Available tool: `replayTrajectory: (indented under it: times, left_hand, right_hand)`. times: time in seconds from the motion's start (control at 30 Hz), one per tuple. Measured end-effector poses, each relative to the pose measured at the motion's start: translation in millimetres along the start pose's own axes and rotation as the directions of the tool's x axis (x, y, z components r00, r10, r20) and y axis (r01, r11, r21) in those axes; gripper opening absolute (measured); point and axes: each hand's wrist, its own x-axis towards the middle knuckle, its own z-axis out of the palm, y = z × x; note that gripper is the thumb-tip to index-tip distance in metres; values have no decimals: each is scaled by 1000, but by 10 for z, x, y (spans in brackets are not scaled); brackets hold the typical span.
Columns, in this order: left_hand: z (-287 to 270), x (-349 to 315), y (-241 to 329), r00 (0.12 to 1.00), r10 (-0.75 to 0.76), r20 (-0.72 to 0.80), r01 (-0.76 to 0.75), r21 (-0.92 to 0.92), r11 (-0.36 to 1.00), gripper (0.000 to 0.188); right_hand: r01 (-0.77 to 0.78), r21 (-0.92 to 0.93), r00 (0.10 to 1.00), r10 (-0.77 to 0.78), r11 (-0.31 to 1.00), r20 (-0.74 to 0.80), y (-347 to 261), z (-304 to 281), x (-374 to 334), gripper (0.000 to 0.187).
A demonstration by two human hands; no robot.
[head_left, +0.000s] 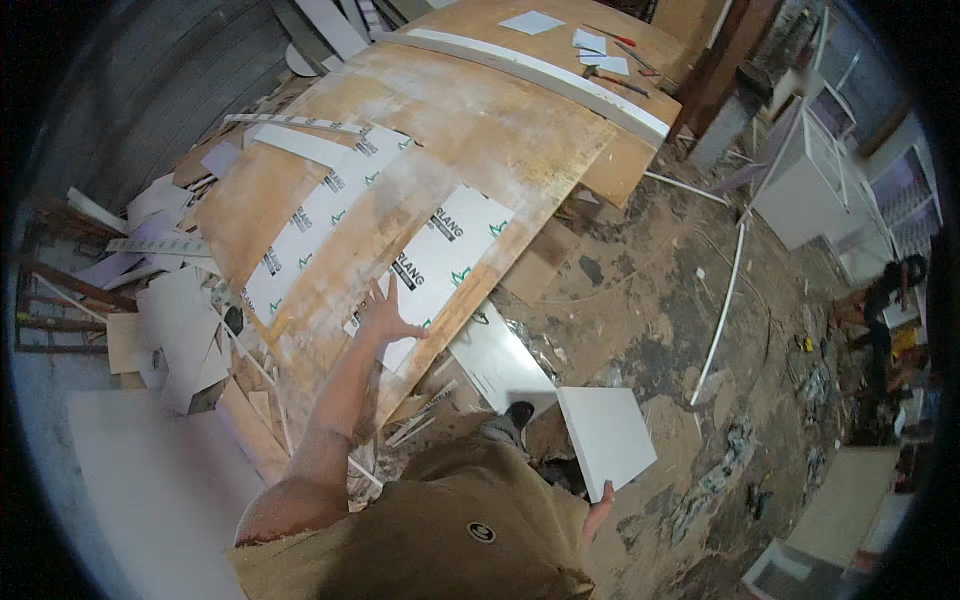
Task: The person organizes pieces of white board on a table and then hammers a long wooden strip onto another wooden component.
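My left hand (383, 318) is spread, fingers apart, at the near end of a white printed panel (462, 228). That panel lies along the edge of a large wooden worktable (400, 98); whether my palm presses on it I cannot tell. Low at my right side, my right hand (600, 508) grips the bottom edge of a white rectangular board (608, 432), its fingers partly hidden by the board. A longer white panel (500, 360) slopes down between the table and my foot. Another printed strip (305, 225) rests farther left on the tabletop.
Across the far tabletop runs a long white bar (540, 78); beyond it lie a hammer (615, 80) and paper sheets (532, 22). Scrap boards (180, 310) crowd the left. A thin white strip (720, 320) lies on the dirty floor. Another person (885, 300) is at far right.
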Motion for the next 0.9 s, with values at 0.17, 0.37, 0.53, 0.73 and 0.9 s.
replayTrajectory:
  times: [0.17, 0.37, 0.53, 0.73, 0.9]
  left_hand:
    - [26, -13, 178, 994, -86, 74, 83, 47, 995, 151]
    - [33, -72, 519, 998, -18, -64, 12, -88, 996, 145]
    - [165, -43, 1358, 986, -47, -162, -34, -468, 883, 137]
    - [741, 103, 2940, 998, -44, 45, 39, -990, -134, 74]
    - [322, 899, 4228, 995, -96, 21, -9, -953, -302, 76]
  right_hand:
    - [-11, -127, 979, 36, 992, 199, -834, 565, 797, 33]
    - [5, -167, 969, 37, 986, 246, -1532, 1116, 2207, 33]
    - [-6, -36, 952, 17, 999, 307, -2436, 1683, 3198, 22]
    - [423, -384, 853, -217, 821, 474, -3617, 2132, 4088, 26]
    - [129, -254, 972, -72, 958, 223, -4351, 2571, 4726, 28]
